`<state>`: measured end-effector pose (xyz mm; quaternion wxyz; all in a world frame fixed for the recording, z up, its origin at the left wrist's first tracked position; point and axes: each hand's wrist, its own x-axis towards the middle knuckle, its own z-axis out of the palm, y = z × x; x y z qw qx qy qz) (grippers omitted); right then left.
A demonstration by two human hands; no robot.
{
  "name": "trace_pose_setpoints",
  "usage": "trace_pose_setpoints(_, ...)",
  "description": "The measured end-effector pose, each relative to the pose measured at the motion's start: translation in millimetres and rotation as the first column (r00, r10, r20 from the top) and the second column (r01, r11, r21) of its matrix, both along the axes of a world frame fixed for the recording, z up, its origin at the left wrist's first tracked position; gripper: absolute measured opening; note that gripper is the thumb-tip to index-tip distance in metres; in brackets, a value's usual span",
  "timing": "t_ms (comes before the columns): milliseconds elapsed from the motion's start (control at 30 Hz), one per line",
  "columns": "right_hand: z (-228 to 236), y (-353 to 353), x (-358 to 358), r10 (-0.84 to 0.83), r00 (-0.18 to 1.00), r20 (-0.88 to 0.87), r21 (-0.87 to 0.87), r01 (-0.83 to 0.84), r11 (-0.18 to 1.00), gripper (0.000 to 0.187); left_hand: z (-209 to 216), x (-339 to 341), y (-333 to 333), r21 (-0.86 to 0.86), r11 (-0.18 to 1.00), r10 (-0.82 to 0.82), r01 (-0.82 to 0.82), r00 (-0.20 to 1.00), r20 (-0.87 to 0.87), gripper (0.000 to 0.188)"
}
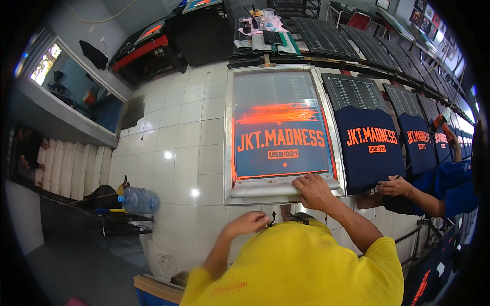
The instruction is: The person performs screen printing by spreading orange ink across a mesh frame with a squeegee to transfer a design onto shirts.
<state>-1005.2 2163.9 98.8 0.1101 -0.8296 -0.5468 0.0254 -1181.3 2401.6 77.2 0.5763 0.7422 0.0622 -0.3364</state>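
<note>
My right hand (314, 192) is closed over the right part of a long silver squeegee (263, 189), fingers curled across its metal handle. The squeegee lies along the near end of a metal-framed printing screen (229, 112). Orange lettering shows in the screen's mesh, with a smeared band of orange ink (278, 113) above it. Bent in front of my yellow shirt, my left hand (248, 223) has its fingers curled together by a small black hooked piece (273, 218). Whatever those fingers hold, if anything, is hidden.
Right of the screen, navy shirts (370, 137) with orange print lie on a row of boards. A co-worker's hand (395, 186) is beside the nearest shirt; another hand holds a heat gun (439, 122). Cups (268, 16) and cloths stand behind. A water jug (141, 200) sits at left.
</note>
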Motion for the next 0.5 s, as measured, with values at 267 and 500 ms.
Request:
trace_pose_setpoints(267, 0, 10, 13, -0.08, 0.994, 0.079, 0.008, 0.079, 0.997, 0.032, -95, 0, -74, -0.167, 0.836, 0.536, -0.523, 0.843, 0.042, 0.057)
trace_pose_setpoints(500, 6, 51, 99, -0.135, 0.978, 0.159, 0.231, 0.096, 0.968, 0.026, -164, 6, -82, -0.236, 0.806, 0.586, -0.543, 0.79, 0.183, 0.053)
